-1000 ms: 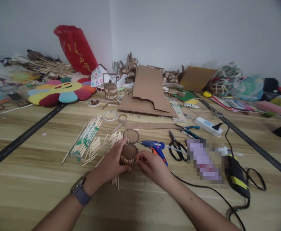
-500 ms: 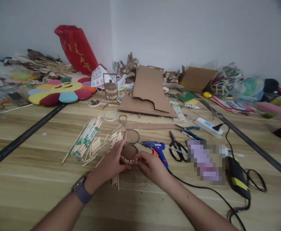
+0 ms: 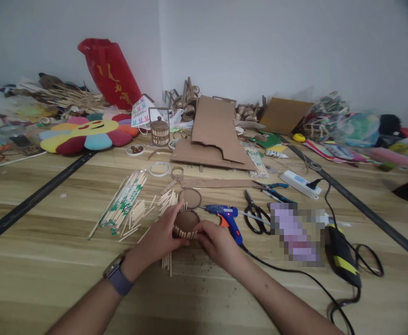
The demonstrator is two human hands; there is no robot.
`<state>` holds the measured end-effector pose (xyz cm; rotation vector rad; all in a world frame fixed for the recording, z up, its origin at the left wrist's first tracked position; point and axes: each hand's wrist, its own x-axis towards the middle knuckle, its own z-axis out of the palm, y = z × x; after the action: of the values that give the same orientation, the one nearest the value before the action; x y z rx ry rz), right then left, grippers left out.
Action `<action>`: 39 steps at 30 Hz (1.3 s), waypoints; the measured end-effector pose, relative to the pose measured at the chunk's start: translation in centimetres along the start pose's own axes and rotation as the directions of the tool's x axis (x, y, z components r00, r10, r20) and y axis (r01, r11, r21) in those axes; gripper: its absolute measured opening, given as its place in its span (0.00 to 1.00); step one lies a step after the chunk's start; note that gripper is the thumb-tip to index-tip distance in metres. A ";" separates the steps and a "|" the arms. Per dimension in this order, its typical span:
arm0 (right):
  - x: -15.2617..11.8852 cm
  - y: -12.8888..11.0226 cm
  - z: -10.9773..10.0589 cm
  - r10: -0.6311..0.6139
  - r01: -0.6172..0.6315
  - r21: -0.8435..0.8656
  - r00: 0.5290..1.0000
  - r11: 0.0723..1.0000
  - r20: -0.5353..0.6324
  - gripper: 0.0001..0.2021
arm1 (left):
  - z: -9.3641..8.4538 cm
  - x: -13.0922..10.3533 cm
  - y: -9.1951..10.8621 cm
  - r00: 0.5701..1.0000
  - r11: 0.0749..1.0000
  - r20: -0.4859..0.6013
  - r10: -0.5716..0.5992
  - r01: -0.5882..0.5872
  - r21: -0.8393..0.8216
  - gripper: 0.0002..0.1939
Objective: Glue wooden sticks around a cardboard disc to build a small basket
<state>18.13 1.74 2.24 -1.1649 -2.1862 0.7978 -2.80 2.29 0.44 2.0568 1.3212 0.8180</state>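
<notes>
Both hands are at a round cardboard piece (image 3: 186, 219) with short wooden sticks standing along its near rim. My left hand (image 3: 163, 230) wraps its left side, thumb along the front and fingers behind. At the right front of the rim, my right hand (image 3: 214, 239) has its fingers pinched at the row of sticks; whether a loose stick is between them is hidden. A second round cardboard piece (image 3: 190, 198) lies just behind. Cut sticks (image 3: 167, 201) are scattered to the left. Right of the hands lies a blue glue gun (image 3: 226, 215) with a lit red light.
Packaged sticks (image 3: 125, 200) lie left. Scissors (image 3: 256, 216), pliers (image 3: 273, 188), a power strip (image 3: 299, 184) and a black-yellow tool (image 3: 343, 258) with a trailing cord lie right. Cardboard sheets (image 3: 214, 130) and a small lidded basket (image 3: 159, 130) stand behind.
My right fingers have shifted slightly at the rim of the round piece. My left hand keeps its hold. The whole view has moved a little.
</notes>
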 end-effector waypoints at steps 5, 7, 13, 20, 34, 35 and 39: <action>0.1 0.1 0.1 -0.029 0.029 0.014 1.000 0.999 -0.004 0.09 | -0.1 0.0 0.0 1.000 1.000 0.004 0.002 -0.002 0.002 0.52; 0.1 0.2 0.1 -0.041 0.041 0.017 0.999 0.999 -0.009 0.09 | -0.2 0.0 0.1 1.000 1.000 0.006 0.011 -0.011 0.004 0.52; 0.1 0.6 0.3 -0.074 0.074 -0.015 0.997 0.997 -0.004 0.08 | -0.4 0.1 0.4 1.000 1.000 0.029 -0.008 0.008 0.002 0.53; 0.1 0.4 0.5 -0.057 0.057 -0.069 0.998 0.996 0.015 0.09 | -0.2 0.1 0.5 0.999 0.999 0.020 0.033 -0.034 0.014 0.49; -2.3 0.6 -6.6 0.450 -0.477 -0.546 0.872 0.689 -0.193 0.12 | -0.9 -0.4 0.4 0.997 0.998 0.063 0.048 -0.051 0.047 0.58; -2.4 0.7 -6.6 0.476 -0.489 -0.523 0.863 0.698 -0.171 0.11 | -0.7 -0.5 0.4 0.998 0.998 0.041 0.039 -0.041 0.057 0.59; -2.5 1.0 -6.3 0.471 -0.493 -0.392 0.868 0.776 -0.159 0.06 | 0.4 -0.7 0.7 0.995 0.992 -0.077 0.061 -0.052 0.114 0.62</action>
<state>24.18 1.64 5.38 -2.0022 -2.0917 0.4754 -2.31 1.37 0.50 2.1776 1.3858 0.8773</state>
